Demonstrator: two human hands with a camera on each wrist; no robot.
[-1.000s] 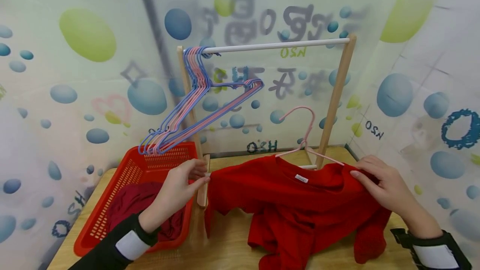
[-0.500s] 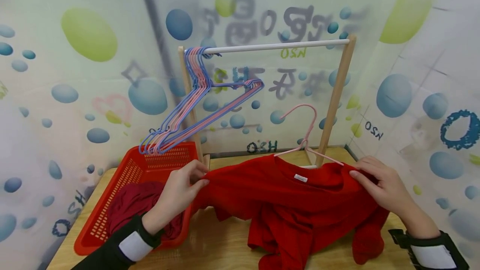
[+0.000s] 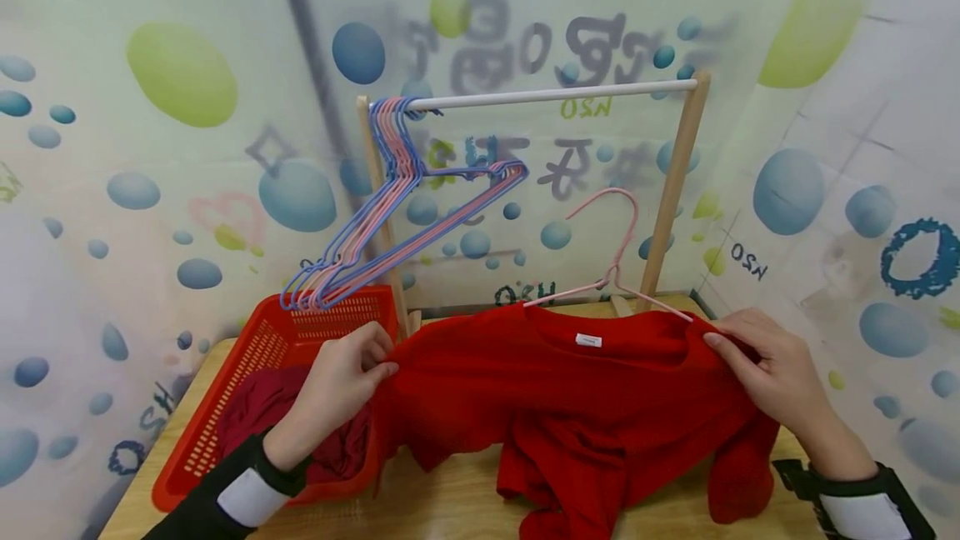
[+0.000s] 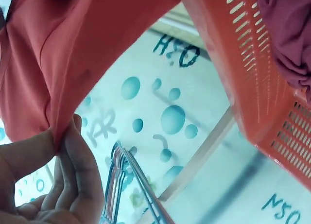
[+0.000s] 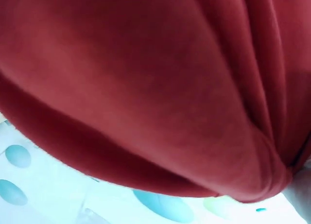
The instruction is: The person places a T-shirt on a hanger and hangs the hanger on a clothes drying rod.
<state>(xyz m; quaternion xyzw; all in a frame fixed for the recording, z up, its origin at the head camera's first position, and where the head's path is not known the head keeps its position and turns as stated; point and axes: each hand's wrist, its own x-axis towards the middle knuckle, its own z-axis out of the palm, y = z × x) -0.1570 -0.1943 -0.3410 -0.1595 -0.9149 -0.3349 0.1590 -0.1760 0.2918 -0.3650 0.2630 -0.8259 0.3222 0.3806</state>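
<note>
A red long-sleeved top (image 3: 600,373) spreads between both hands above the table, a white label inside its neckline. Through the neck rises a pink hanger (image 3: 621,252), its hook free and its lower part hidden inside the cloth. My left hand (image 3: 337,386) pinches the top's sleeve side at the left; the left wrist view shows the red fabric (image 4: 73,63) gathered between thumb and fingers. At the right shoulder my right hand (image 3: 772,373) grips the cloth near the hanger's end. Red cloth (image 5: 146,88) fills most of the right wrist view.
Behind stands a rack with a white rail (image 3: 555,96) and wooden posts. Several blue and pink hangers (image 3: 397,182) hang at its left end. Below them, a red plastic basket (image 3: 195,432) holds dark red cloth (image 3: 258,402) on the wooden table (image 3: 442,507).
My left hand has moved left and drawn the top's left side out with it. The neckline has widened and flattened, and the pink hanger stands a little higher. My right hand barely moved.
</note>
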